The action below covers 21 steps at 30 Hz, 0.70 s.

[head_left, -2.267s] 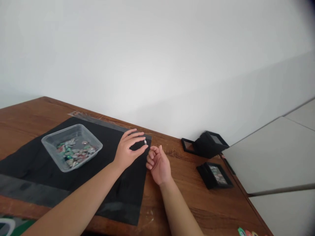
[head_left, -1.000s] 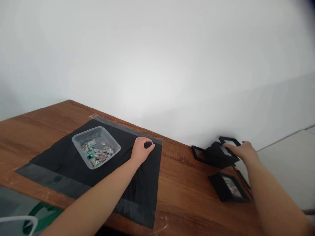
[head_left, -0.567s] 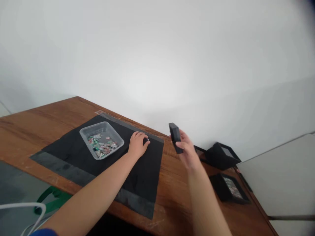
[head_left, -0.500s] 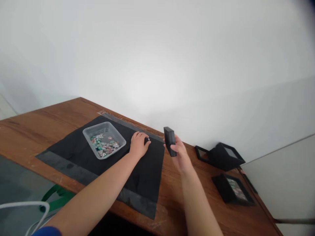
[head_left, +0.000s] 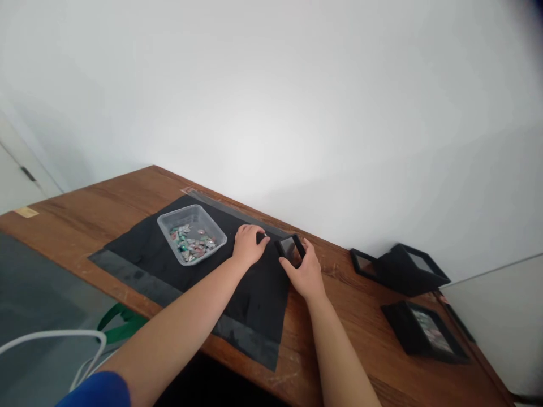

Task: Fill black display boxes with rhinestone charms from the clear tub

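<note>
My right hand (head_left: 307, 273) grips a small black box (head_left: 279, 247) with a clear window on its face. The box is tilted over the right edge of the black mat (head_left: 250, 299), and the window faces up toward me. Just left of it, my left hand (head_left: 250, 245) is over the mat with thumb and fingers curled together. A tiny pale spot shows at those fingertips; what they hold, if anything, cannot be made out. Beside that hand stands a clear plastic tub (head_left: 168, 243) with many small shiny green, silver and pinkish wrapped pieces (head_left: 190, 247) in it.
On the wooden table (head_left: 339, 322) at right lie more black boxes: a windowed box (head_left: 401, 330) with colourful contents, another black box (head_left: 407, 268) and a flat black frame (head_left: 363, 263). A white wall rises behind. Something green (head_left: 123, 325) and a white tube (head_left: 55, 333) are below the table.
My right hand has lowered the black box toward the mat and turned its window toward me. My left hand keeps its curled pose. The view has shifted left.
</note>
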Tool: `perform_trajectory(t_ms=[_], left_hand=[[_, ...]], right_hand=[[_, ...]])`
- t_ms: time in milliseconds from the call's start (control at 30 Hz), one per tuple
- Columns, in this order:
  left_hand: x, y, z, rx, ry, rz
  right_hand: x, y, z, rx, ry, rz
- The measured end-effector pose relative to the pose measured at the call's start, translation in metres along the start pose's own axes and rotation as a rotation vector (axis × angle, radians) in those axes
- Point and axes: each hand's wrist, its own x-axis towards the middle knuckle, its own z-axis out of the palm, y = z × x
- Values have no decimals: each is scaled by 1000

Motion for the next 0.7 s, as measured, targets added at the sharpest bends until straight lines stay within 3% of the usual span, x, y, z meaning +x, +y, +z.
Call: perform_trajectory(t_ms=[133,233,367,500,533,633,700], left_hand=[[0,15,-8,-70,52,-29],[2,33,-30,-110,94,-28],[4,49,-86,-100,144,-2],[5,39,-150,10,200,-56],[4,34,-163,128,202,-90],[1,22,-192,499,24,-294],[-5,23,-198,629,-63,-396]], right_hand=[[1,1,5,68,-27,20],[2,2,8,113,-31,29],[1,1,12,213,-24,28],[-2,1,15,370,8,35],[-2,0,15,413,17,34],[-3,-2,17,539,26,36],[-4,-5,18,623,10,43]])
